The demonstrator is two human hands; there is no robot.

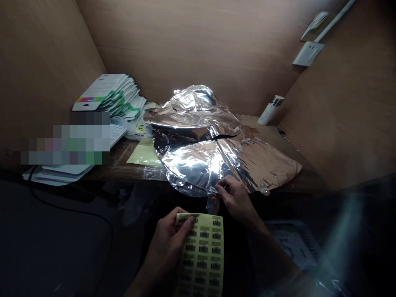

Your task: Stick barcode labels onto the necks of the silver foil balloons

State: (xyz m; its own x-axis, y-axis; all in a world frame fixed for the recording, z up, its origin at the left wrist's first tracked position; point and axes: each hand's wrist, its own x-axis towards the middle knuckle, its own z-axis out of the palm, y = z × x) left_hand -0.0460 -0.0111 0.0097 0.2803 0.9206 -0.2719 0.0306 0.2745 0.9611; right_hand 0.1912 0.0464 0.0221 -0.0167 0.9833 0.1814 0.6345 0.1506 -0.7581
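Close Work in a Wooden Booth [198,45]

In our left hand [169,233] we grip a yellow barcode sheet [204,251]; our right hand [235,199] pinches a small label [213,189] at the near edge of silver foil [194,161] spread over the desk [116,167].

Stacked cards [105,88], capped white bottle [269,111], wall socket [307,54], perhaps a key [284,135]

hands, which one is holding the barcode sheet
The left hand, its thumb pressed on the top of the yellow barcode sheet; the right hand is instead away from the sheet, at the near edge of the silver foil.
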